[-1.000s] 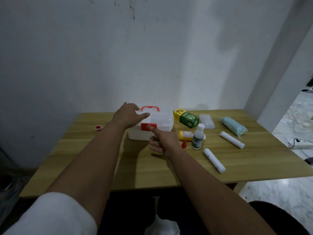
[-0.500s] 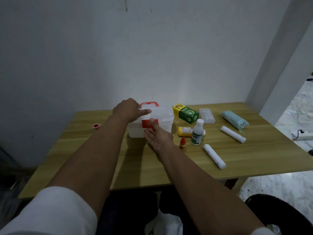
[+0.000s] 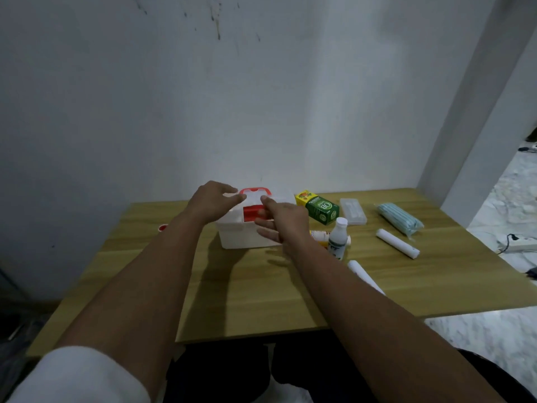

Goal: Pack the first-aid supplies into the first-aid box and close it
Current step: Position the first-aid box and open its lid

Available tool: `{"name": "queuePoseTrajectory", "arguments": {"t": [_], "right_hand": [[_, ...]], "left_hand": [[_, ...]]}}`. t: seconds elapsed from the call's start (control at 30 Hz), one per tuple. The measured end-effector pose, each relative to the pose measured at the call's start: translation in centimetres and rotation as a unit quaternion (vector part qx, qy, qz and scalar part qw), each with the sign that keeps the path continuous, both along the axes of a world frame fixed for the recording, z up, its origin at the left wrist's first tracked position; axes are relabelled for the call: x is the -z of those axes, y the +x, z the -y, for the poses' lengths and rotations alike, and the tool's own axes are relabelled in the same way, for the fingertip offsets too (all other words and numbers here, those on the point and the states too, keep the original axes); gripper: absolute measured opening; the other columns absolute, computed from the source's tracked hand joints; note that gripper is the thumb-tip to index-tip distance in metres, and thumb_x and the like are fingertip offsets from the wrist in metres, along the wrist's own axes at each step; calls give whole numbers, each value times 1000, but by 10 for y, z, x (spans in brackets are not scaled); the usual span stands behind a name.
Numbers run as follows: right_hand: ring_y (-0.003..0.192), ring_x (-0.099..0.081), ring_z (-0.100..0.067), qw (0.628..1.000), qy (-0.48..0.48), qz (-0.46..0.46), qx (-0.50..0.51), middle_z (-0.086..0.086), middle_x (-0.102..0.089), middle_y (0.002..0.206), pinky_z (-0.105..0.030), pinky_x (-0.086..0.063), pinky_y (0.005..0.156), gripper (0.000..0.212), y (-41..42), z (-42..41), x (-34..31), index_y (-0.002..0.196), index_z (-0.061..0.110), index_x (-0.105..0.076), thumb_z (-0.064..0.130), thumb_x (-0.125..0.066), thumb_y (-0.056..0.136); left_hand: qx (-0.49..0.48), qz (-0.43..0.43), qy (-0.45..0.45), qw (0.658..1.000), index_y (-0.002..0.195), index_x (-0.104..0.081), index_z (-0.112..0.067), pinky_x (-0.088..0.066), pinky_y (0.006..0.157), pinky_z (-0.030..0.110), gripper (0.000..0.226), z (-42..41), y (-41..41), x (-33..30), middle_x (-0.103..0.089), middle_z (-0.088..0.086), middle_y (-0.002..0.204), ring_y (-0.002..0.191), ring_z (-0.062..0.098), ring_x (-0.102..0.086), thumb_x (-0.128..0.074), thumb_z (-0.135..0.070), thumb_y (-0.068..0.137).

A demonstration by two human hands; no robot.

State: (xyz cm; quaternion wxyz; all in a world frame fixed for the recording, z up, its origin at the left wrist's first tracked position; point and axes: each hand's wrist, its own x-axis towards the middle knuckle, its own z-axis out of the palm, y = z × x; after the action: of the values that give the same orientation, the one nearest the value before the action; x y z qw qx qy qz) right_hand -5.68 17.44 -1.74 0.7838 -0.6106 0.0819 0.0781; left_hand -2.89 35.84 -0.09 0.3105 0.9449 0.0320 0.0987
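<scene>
From the head view, the translucent white plastic first-aid box (image 3: 247, 231) with its red carry handle (image 3: 255, 191) sits near the back middle of the pale wooden desk (image 3: 232, 286), and both hands are on it. The left hand (image 3: 213, 200) rests over the left part of the lid, fingers curled loosely against it, a steadying grip and not a clenched one. The right hand (image 3: 283, 221) is at the front, with its fingers spread around the red latch (image 3: 251, 213); whether they have actually caught the latch I cannot tell. The supplies lie unpacked on the desk to the right of the box: a green and yellow cardboard carton (image 3: 318, 207), a small clear plastic case (image 3: 353, 210), a packet of pale blue face masks (image 3: 399, 218), a white plastic bottle (image 3: 337, 238) standing upright, a yellow tube (image 3: 319, 237) lying behind it, and two white gauze rolls (image 3: 397, 243), one partly hidden by the right forearm. A small red cap (image 3: 163, 227) sits apart on the left. The box looks light and stiff, thin-walled and likely to slide on the smooth desk, so holding the lid while working the latch seems sensible. The rolls and masks should be soft and squashable, easy to pinch mid-length; the bottle is best taken round its body.
</scene>
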Motion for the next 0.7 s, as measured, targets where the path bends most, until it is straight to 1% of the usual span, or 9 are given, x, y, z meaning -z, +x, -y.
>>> {"name": "queuePoseTrajectory", "arguments": {"t": [0.1, 0.17, 0.23, 0.33, 0.43, 0.53, 0.6, 0.63, 0.7], "right_hand": [[71, -77, -20, 979, -166, 111, -41, -16, -77, 92, -33, -63, 59, 20, 14, 12, -7, 105, 3, -75, 15, -78, 89], [68, -75, -18, 921, -329, 203, -39, -8, -78, 89, -35, -63, 62, 22, 25, 15, -5, 103, 10, -78, 19, -80, 84], [76, -73, -14, 851, -453, 265, -31, 1, -77, 89, -34, -62, 72, 26, 31, 18, -3, 101, 18, -79, 33, -81, 80], [88, -66, -11, 814, -500, 296, 18, 4, -70, 97, -34, -58, 75, 37, 36, 23, 1, 106, 25, -75, 52, -74, 81], [113, -61, -24, 833, -482, 266, 62, -6, -62, 122, -41, -55, 89, 55, 40, 26, 5, 125, 22, -67, 60, -66, 85], [138, -49, -33, 866, -460, 193, 20, -15, -51, 150, -43, -43, 108, 73, 46, 27, 7, 147, 8, -52, 55, -63, 93], [145, -42, -32, 878, -449, 166, -3, -16, -46, 157, -41, -37, 113, 75, 47, 27, 6, 151, 2, -46, 52, -60, 96], [145, -42, -32, 883, -441, 162, -3, -16, -46, 157, -41, -37, 113, 75, 47, 27, 5, 150, 1, -46, 51, -60, 97], [140, -49, -32, 894, -421, 157, 8, -18, -52, 151, -40, -40, 109, 71, 48, 27, 5, 146, -1, -50, 49, -60, 97]], "left_hand": [[3, 22, -16, 1000, 130, -69, -24, -40, 108, 47, 49, -7, -5, 11, -56, 0, 147, 136, 24, -50, -67, -52, 90], [10, 36, -23, 999, 130, -68, -27, -38, 111, 47, 47, -10, -7, 18, -55, -3, 148, 138, 23, -48, -67, -51, 90], [8, 52, -29, 998, 131, -67, -28, -37, 114, 50, 47, -12, -8, 25, -52, -4, 151, 140, 23, -46, -67, -50, 90], [-6, 77, -56, 995, 137, -63, -30, -40, 112, 51, 51, -12, -8, 34, -46, -5, 155, 141, 24, -44, -68, -50, 90], [-67, 67, -53, 994, 147, -52, -23, -38, 112, 46, 69, -8, -8, 39, -43, 1, 158, 143, 26, -42, -66, -56, 89], [-145, 45, -82, 985, 143, -56, -12, -46, 103, 42, 78, -3, -11, 40, -56, 8, 146, 133, 29, -53, -65, -64, 85], [-169, 41, -127, 976, 120, -71, -6, -50, 84, 35, 60, 4, -12, 39, -72, 5, 114, 108, 28, -65, -67, -56, 87], [-178, 43, -143, 973, 101, -75, -10, -49, 77, 35, 47, 5, -11, 38, -70, -2, 93, 97, 27, -67, -68, -54, 88], [-184, 37, -148, 971, 79, -67, -21, -51, 77, 37, 34, 6, -9, 37, -63, -7, 80, 101, 30, -68, -66, -54, 88]]}}
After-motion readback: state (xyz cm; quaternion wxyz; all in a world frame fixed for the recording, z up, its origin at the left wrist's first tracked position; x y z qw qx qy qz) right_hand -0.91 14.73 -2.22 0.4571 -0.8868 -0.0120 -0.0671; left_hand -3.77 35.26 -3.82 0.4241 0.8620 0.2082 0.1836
